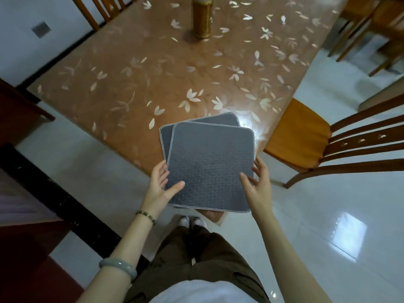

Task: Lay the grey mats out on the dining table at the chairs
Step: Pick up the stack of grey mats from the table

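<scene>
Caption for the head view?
Left hand grips stacked grey mats, right hand at their edge, by the dining table corner.

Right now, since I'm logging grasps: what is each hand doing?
Left hand: holds the stacked square grey quilted mats, thumb on top.
Right hand: holds the same stack's right edge, thumb on top.

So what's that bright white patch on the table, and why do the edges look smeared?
Head view: glare on the glossy table just beyond the grey mats, another on the floor tiles; motion blur smears the upper-left corner.
</scene>
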The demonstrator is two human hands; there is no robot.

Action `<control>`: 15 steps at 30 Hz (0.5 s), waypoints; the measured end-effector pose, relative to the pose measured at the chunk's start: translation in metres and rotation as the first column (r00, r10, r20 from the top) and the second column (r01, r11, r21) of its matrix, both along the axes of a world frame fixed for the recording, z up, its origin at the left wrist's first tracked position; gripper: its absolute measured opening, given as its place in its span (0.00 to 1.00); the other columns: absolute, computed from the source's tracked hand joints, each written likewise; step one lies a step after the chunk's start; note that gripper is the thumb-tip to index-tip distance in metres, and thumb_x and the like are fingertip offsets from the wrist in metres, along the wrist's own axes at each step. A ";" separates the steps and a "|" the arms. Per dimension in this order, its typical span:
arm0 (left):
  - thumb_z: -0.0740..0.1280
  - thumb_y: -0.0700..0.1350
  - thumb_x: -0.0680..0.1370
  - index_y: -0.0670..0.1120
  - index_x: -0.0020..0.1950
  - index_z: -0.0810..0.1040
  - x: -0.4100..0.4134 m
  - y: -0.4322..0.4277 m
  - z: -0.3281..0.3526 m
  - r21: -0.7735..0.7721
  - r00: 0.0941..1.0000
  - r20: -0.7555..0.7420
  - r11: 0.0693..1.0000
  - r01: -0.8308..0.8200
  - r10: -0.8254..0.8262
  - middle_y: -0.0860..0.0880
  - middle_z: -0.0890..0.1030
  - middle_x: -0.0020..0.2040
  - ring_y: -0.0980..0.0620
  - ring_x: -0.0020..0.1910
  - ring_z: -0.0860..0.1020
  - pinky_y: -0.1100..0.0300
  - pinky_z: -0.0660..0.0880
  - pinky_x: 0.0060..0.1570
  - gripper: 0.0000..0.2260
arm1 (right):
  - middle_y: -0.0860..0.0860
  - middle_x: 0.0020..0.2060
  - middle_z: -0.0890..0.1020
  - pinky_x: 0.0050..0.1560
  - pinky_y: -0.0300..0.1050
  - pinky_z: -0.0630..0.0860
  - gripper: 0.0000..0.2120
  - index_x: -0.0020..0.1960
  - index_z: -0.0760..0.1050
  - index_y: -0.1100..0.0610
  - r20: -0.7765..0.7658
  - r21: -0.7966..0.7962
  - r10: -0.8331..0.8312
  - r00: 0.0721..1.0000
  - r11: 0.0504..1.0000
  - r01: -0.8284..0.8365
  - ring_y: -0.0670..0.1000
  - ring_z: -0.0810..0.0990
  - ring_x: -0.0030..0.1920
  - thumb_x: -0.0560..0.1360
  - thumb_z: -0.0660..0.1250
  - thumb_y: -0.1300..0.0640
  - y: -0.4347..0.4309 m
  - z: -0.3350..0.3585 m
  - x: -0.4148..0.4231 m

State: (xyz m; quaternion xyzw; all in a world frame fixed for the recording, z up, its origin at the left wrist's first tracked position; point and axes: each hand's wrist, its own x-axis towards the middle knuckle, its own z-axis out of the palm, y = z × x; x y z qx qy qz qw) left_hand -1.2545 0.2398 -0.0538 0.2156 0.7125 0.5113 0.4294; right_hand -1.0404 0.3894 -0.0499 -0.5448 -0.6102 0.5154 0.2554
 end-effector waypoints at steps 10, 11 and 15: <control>0.74 0.51 0.70 0.52 0.75 0.56 -0.025 0.037 -0.047 -0.296 0.994 -0.080 0.954 0.045 -0.072 0.48 0.60 0.76 0.46 0.74 0.61 0.45 0.61 0.70 0.40 | 0.56 0.66 0.69 0.65 0.54 0.70 0.23 0.71 0.66 0.58 0.268 -0.114 -0.170 0.948 0.972 0.206 0.56 0.71 0.64 0.77 0.64 0.55 0.025 -0.045 -0.010; 0.74 0.52 0.70 0.52 0.76 0.55 -0.025 0.040 -0.048 -0.312 0.992 -0.083 0.948 0.063 -0.093 0.48 0.59 0.77 0.46 0.74 0.60 0.45 0.61 0.71 0.41 | 0.57 0.66 0.69 0.66 0.55 0.68 0.22 0.70 0.67 0.59 0.304 -0.125 -0.171 0.937 0.968 0.217 0.57 0.70 0.65 0.78 0.63 0.56 0.028 -0.049 -0.011; 0.75 0.54 0.69 0.54 0.77 0.50 -0.026 0.045 -0.053 -0.363 0.990 -0.060 0.927 0.100 -0.130 0.46 0.55 0.77 0.44 0.75 0.58 0.44 0.59 0.70 0.45 | 0.61 0.63 0.71 0.64 0.51 0.66 0.19 0.66 0.70 0.65 0.450 -0.162 -0.139 0.882 0.959 0.233 0.60 0.69 0.63 0.79 0.60 0.56 0.034 -0.063 -0.015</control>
